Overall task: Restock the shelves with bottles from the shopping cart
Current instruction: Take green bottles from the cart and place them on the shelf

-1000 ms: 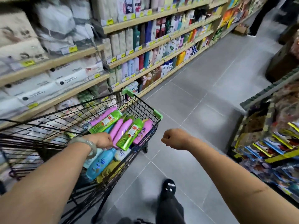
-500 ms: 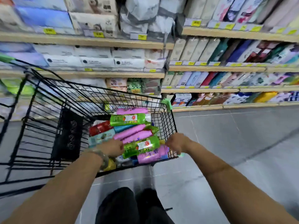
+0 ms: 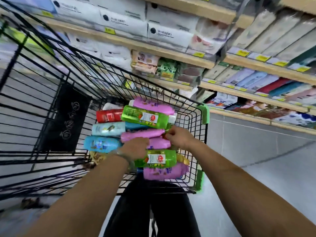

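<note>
Bottles fill the near right corner of the black wire shopping cart (image 3: 191, 117) in the head view, all lying on their sides. At the far end a pink bottle (image 3: 153, 106) lies behind a far green bottle (image 3: 147, 117) with a white cap. To their left are a red bottle (image 3: 109, 115), a pale teal bottle (image 3: 108, 128) and a blue bottle (image 3: 101, 144).

The middle pink bottle (image 3: 142, 135) runs across the heap between the 2 hands. The right hand (image 3: 181, 137) has its fingers curled round that bottle's tapered right end. The left hand (image 3: 135, 147), back upward and with a band at the wrist, has its fingers bent down into the pile just below the same bottle. Blur hides whether it grips anything. Touching its right side is a near green bottle (image 3: 159, 159), which lies on another pink one (image 3: 164, 171).

Beyond the cart stand wooden shelves (image 3: 171, 56) with yellow price tags. They carry white boxes (image 3: 123, 19) on the left and upright packs on the right. Grey floor (image 3: 256, 151) shows to the right of the cart.
</note>
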A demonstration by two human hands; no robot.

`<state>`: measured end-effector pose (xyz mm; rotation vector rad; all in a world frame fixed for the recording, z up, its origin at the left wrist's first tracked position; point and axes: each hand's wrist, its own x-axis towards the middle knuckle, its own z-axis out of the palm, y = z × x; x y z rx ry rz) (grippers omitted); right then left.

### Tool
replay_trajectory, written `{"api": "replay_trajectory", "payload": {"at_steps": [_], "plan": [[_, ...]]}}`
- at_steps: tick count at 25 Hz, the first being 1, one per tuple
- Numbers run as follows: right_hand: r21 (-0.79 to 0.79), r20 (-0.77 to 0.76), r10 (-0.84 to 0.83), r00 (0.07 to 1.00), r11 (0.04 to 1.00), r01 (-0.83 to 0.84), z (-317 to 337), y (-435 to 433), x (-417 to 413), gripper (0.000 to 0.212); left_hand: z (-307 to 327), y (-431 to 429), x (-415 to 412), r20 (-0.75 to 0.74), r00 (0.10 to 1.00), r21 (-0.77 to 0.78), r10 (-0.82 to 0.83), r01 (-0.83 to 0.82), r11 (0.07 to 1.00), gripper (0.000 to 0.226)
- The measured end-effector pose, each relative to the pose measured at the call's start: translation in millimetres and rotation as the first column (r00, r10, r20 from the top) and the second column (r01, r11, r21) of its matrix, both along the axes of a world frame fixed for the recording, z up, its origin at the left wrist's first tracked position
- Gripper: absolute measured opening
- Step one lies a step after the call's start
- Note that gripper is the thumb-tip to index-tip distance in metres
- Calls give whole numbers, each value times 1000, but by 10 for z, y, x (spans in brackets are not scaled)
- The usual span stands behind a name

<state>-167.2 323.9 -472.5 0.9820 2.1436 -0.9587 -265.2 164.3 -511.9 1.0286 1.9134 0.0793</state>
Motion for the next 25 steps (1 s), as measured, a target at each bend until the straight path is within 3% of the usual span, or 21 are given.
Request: {"api": "replay_trajectory", "payload": {"at_steps": [3,7,10,13,17,19,22,25], "plan": [[136,58,168,984,975,-174,-276,180,-177,43,-280,71,132,25,1000,17,1,-2,1000,46],[242,91,386,918,886,-397,-583,230,-478,74,-564,72,265,-80,988,-44,-130,127,991,73],[275,70,468,881,840,-468,-817,249,-617,88,-719,-1,288,-130,974,-79,-187,178,981,83],[280,87,485,870,827,-488,-979,206,-636,97,-845,-120,363,-230,953,-14,-195,197,980,87],[393,128,523,843,753,-527,-1104,42,-593,105,-880,-132,482,-354,911,-20,-211,218,976,87],[362,114,455,883,809,-463,-1138,-16,-611,101,-849,-109,484,-369,905,-20,-211,220,975,84],[167,107,300,948,935,-314,-1171,-9,-596,100,-798,-104,488,-362,898,-46,-250,251,967,81],[72,91,247,965,965,-254,-1091,15,-444,103,-782,-205,520,-307,905,-135,-296,266,954,89]]}}
